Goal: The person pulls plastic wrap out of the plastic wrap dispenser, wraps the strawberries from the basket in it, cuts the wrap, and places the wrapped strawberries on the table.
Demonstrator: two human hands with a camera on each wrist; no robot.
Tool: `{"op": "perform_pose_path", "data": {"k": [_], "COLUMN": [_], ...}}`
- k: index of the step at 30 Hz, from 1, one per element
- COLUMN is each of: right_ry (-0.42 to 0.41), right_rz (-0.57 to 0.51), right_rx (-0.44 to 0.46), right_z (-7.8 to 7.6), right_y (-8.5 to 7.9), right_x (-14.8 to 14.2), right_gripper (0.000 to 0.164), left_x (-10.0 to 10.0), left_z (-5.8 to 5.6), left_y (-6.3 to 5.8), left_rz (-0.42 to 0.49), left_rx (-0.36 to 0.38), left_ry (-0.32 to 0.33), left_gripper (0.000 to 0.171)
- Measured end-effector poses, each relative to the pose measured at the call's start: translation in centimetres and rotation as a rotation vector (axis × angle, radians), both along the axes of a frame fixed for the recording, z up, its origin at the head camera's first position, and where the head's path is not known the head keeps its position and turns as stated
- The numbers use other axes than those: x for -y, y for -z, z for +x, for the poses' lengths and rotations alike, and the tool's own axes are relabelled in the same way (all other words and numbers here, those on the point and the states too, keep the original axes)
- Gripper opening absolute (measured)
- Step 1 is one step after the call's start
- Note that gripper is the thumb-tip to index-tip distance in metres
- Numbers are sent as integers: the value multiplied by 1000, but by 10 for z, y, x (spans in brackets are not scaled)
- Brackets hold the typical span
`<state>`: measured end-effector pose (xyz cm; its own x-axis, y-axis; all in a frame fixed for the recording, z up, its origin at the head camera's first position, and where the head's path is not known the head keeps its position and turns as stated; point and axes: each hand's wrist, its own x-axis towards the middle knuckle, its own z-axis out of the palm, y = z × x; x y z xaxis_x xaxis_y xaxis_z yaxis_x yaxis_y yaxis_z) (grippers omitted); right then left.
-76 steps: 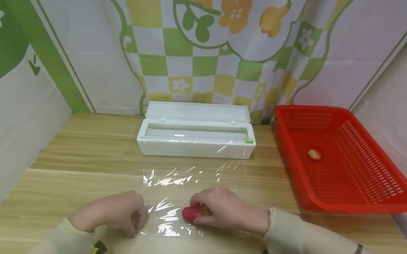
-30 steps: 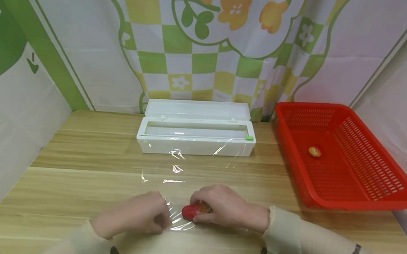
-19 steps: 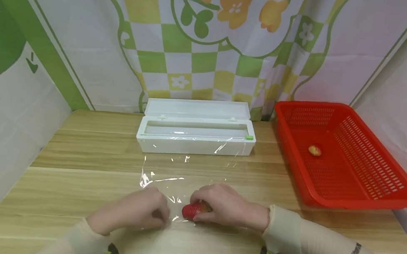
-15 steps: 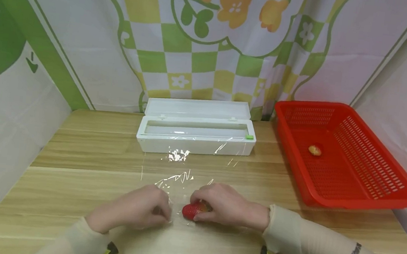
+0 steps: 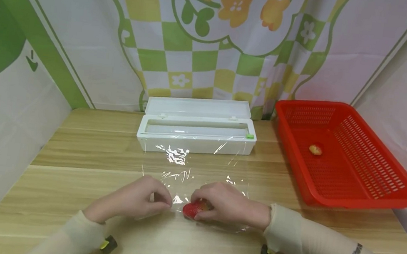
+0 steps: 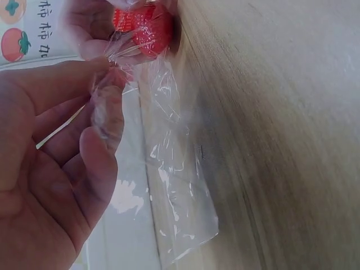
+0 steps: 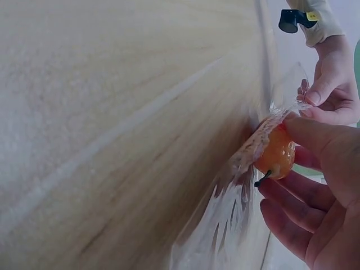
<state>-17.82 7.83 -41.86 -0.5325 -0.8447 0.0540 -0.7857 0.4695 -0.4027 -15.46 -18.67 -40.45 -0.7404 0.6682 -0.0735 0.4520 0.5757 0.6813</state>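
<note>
My right hand (image 5: 223, 203) grips a red fruit (image 5: 191, 210) low over the table, its tip pointing left. In the right wrist view the fruit (image 7: 277, 153) shows an orange end with a thin dark stem, and clear cling film (image 7: 222, 219) runs along its side. Close to its left, my left hand (image 5: 135, 198) pinches a gathered edge of the film between thumb and fingers. Seen from the left wrist, the film (image 6: 169, 174) is bunched at the fingertips, stretches over the speckled red fruit (image 6: 153, 31) and hangs down in a loose sheet.
Behind the hands stands a white cling film dispenser (image 5: 197, 146), its lid tipped back; film trails from its front towards me. To the right, a red plastic basket (image 5: 360, 207) holds one small yellow-and-red piece (image 5: 315, 150). A patterned curtain (image 5: 213, 69) hangs at the back.
The left hand has come in from the film's left corner to beside the fruit, gathering and raising the film edge. The right hand stays on the fruit almost in place.
</note>
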Motion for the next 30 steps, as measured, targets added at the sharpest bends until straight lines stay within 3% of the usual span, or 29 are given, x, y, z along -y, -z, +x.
{"op": "perform_pose_path", "data": {"k": [10,19,30], "right_ry": [-24,-7,-11], "right_rz": [2,60,69], "right_rx": [45,-64,-85], "right_z": [-2,3,3], "right_y": [-2,-5,-5], "right_x": [-2,0,0], "right_gripper": [31,55,33], "left_x": [1,1,4], "left_z": [-3,-4,-3], "left_y": [0,1,3], "left_rz": [11,3,-4], "left_rx": [4,31,45], "left_ry": [-25,-40,-40], "left_gripper": [7,7,7]}}
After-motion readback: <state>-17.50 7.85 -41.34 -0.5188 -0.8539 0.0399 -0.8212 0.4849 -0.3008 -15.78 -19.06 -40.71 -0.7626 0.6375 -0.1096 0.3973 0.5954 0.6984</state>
